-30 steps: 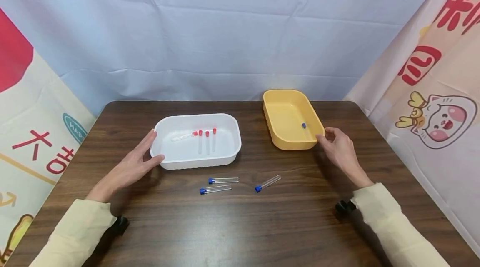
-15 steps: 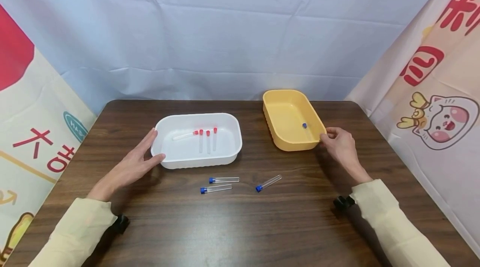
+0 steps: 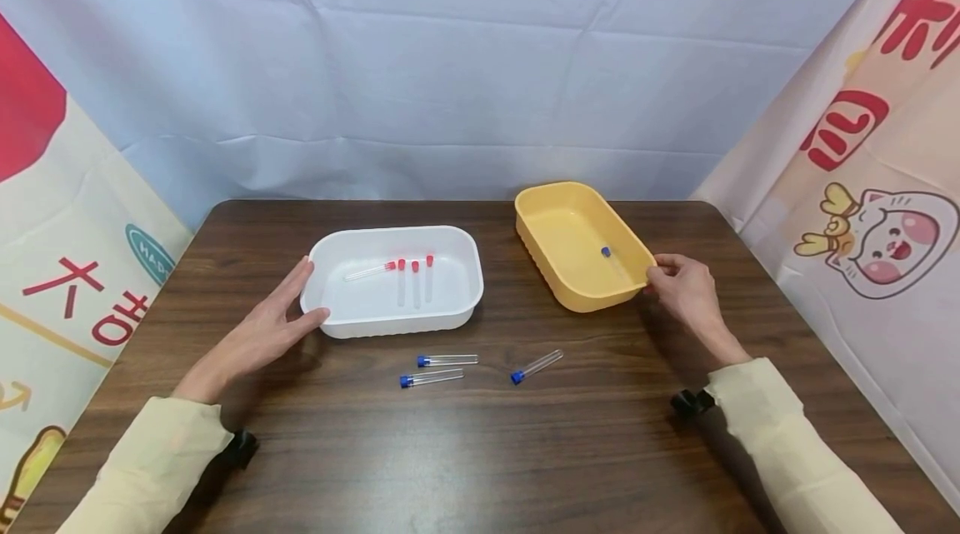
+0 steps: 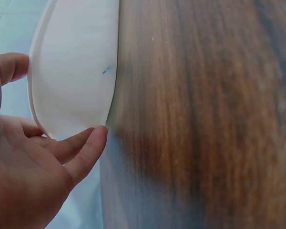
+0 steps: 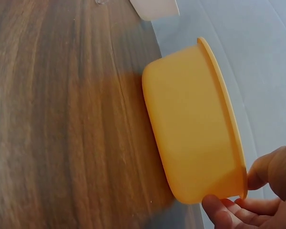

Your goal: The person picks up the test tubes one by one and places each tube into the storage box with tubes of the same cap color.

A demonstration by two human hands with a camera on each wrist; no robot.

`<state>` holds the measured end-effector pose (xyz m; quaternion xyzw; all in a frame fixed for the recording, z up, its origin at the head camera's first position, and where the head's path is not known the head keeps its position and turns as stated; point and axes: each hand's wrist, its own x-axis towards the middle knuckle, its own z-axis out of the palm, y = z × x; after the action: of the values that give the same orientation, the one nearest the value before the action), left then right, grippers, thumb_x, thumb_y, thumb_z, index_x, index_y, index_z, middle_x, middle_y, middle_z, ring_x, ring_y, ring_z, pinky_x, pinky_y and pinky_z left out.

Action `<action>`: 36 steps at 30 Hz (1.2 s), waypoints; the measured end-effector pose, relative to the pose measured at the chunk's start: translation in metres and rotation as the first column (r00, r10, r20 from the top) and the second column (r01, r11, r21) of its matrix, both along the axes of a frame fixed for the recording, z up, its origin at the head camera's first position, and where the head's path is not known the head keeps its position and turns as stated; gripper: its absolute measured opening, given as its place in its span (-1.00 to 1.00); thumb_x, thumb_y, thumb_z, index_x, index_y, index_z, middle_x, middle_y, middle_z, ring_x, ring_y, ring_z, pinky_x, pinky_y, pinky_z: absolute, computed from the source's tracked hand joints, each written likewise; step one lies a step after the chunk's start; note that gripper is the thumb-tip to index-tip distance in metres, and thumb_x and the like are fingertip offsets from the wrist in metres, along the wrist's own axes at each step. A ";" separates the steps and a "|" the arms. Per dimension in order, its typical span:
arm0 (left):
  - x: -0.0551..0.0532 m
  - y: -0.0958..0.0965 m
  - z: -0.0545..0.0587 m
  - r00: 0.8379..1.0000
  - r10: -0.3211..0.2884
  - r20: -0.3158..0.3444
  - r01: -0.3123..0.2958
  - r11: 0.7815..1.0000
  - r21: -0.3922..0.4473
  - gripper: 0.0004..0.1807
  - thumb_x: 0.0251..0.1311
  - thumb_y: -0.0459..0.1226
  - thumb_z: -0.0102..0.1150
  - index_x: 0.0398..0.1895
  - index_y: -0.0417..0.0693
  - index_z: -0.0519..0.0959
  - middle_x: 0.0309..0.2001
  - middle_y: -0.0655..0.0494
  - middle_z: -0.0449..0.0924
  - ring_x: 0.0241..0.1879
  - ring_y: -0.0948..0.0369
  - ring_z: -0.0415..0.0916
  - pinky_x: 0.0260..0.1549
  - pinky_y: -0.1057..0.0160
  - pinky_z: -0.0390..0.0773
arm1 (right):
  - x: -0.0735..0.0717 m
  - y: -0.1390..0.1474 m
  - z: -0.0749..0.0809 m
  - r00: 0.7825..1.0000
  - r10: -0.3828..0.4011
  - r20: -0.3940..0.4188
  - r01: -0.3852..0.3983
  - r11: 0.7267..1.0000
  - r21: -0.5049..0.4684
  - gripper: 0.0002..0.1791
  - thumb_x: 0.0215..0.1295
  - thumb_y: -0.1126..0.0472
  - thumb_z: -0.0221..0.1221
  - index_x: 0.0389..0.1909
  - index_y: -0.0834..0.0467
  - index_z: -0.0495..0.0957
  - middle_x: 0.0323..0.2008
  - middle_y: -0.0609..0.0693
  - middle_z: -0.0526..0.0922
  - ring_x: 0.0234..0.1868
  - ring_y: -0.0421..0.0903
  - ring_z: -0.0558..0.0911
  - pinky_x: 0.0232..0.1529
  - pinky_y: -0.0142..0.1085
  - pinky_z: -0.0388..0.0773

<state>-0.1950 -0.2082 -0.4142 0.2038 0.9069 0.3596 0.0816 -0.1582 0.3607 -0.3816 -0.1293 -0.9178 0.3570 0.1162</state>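
My left hand (image 3: 258,336) rests spread at the left end of a white plastic tray (image 3: 360,296), thumb on the front corner of the rim. In the left wrist view, its fingertips touch the tray's outer wall. Inside that tray lie several clear test tubes with red caps (image 3: 401,265). At the right, my right hand (image 3: 684,296) pinches the near right corner of a yellow plastic tray (image 3: 566,226). The right wrist view has its thumb at the rim and fingers under the corner. One blue-capped test tube (image 3: 606,252) lies in the yellow tray.
Two blue-capped test tubes (image 3: 441,361) lie side by side in front of the white tray. Another blue-capped tube (image 3: 536,366) lies slanted to their right. All are on the dark wooden table (image 3: 450,459), with a pale cloth (image 3: 450,84) hanging behind.
The yellow tray has turned on the table, its far end swinging left and its near right corner shifting right with my right hand. My left hand, the white tray and the tubes have stayed put.
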 end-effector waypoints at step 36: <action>-0.002 0.000 0.000 1.000 -0.017 -0.014 0.017 1.000 0.012 -0.07 0.25 0.11 0.01 0.48 0.04 -0.28 0.46 0.19 -0.43 0.41 0.04 -0.30 0.18 -0.18 0.10 | -0.012 0.038 0.008 0.996 0.081 0.043 -0.087 0.980 0.177 -0.57 0.42 0.11 -0.09 0.09 0.31 0.50 -0.06 0.33 0.56 -0.25 0.09 0.58 -0.51 -0.37 0.46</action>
<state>-0.1968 -0.2080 -0.4146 0.2147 0.9035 0.3628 0.0770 -0.1701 0.3988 -0.3739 -0.0859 -0.9526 0.2756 0.0960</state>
